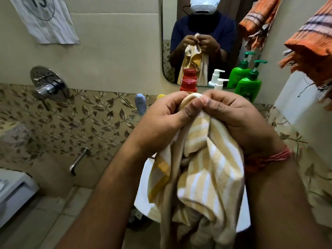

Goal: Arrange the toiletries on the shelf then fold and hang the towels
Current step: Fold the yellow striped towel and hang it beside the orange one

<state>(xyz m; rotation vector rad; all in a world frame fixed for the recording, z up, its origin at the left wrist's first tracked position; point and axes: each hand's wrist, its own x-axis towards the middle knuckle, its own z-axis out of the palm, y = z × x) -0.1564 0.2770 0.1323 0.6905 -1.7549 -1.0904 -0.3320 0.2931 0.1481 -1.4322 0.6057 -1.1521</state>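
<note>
Bathroom shelf stocked; towel folding begins.
Both my left hand [159,119] and right hand [235,115] pinch the striped towel [201,169]; next, find its corners.

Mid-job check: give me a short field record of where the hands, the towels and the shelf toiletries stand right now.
left hand: pinches top edge of the yellow striped towel
right hand: pinches same edge, beside the left hand's grip
yellow striped towel: bunched, hanging down from both hands, not folded
orange towel: hanging at upper right
shelf items: red-capped bottle, white pump bottle, green pump bottle, blue bottle, all upright below the mirror
task stage: toiletries on shelf; towel folding not yet done
</note>
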